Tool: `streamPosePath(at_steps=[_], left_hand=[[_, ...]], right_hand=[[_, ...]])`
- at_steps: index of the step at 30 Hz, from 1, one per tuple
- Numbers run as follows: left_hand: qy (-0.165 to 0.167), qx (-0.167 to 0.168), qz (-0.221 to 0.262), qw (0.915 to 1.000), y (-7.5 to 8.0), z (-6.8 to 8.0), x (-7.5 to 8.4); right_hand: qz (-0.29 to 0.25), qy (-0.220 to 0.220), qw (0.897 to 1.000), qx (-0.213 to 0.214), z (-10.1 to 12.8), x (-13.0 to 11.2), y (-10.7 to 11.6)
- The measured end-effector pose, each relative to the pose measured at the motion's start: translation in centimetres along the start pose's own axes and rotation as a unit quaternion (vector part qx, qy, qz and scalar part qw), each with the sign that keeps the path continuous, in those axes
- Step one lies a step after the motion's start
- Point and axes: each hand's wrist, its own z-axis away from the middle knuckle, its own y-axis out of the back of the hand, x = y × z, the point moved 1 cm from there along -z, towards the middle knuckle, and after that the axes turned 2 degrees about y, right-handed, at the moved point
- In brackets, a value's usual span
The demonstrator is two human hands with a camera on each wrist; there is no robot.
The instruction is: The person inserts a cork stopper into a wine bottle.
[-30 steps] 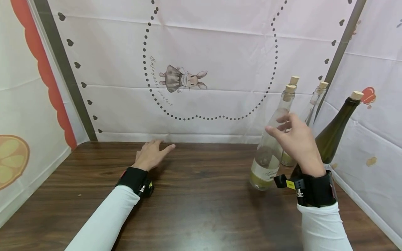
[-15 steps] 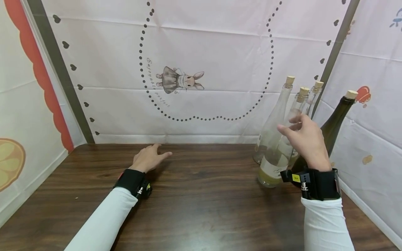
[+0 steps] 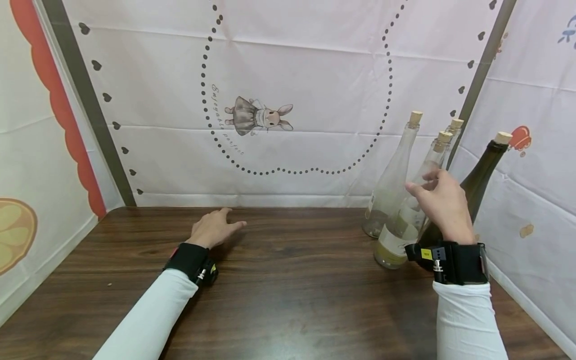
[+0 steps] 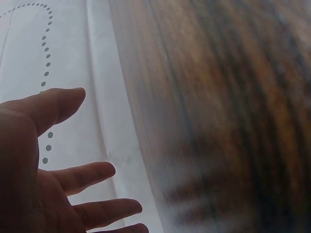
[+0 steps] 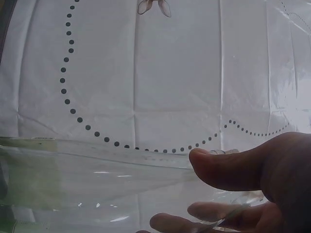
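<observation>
Currently our right hand (image 3: pixel 443 205) grips the clear bottle (image 3: pixel 407 220), right of frame; left hand (image 3: pixel 215 227) lies open on the bench (image 3: pixel 288 290). We should keep the bottle vertical.

Both arms wear long white fabric sleeves: left sleeve (image 3: pixel 148 320), right sleeve (image 3: pixel 468 322), smooth, snug, ending at the wrist. Each wrist carries a wide black strap holding a camera unit. Left black wrist strap (image 3: pixel 188 258): small metal fitting with a yellow-green dot on its inner side, a sliver of red at the strap edge. Right black wrist strap (image 3: pixel 463 262): black bracket projecting to the side, small yellow label on it, silver screw or pin just below, thin reddish edge along the outer side. Left hand (image 3: pixel 215 227) and right hand (image 3: pixel 443 205) bare, no gloves, rings or watches visible. Wrist views show fingers only, no hardware.
</observation>
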Motion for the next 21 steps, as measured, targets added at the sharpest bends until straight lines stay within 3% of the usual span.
streamPosePath(at_steps=[8, 13, 17, 19, 21], left_hand=[[0.004, -0.003, -0.001, 1.0000, 0.1, 0.0, -0.1], [0.006, -0.006, -0.001, 1.0000, 0.1, 0.0, 0.1], [0.005, -0.005, -0.004, 1.0000, 0.0, 0.0, 0.3], [0.002, -0.004, -0.003, 1.0000, -0.1, -0.1, 0.4], [-0.001, -0.003, -0.003, 1.0000, -0.2, -0.1, 0.5]], right_hand=[[0.016, -0.005, 1.000, -0.022, -0.2, -0.1, 0.4], [0.032, -0.009, 0.999, -0.024, 0.9, -0.7, 1.9], [0.008, -0.023, 0.998, 0.066, 3.0, -2.2, 3.6], [-0.013, -0.011, 0.990, 0.139, 4.2, -3.3, 3.9], [-0.037, 0.029, 0.977, 0.207, 5.1, -4.6, 3.6]])
